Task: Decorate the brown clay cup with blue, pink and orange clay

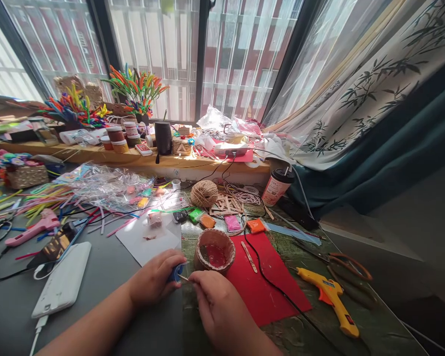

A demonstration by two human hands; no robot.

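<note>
My left hand [154, 281] is closed around a small blue object [177, 272] near the table's front edge. My right hand [218, 309] pinches a thin pale stick [184, 278] whose tip meets the blue object. Just beyond both hands stands a small twine-wrapped bowl [214, 251] with red material inside. It rests at the left edge of a red paper sheet [267, 277], on which a wooden stick [249, 256] lies.
A yellow glue gun [332, 296] with a black cord lies to the right, scissors [341, 262] beyond it. A white power bank [64, 279], a pink glue gun [33, 228], pipe cleaners, a twine ball [203, 193], clay packets and a cup [276, 185] crowd the table.
</note>
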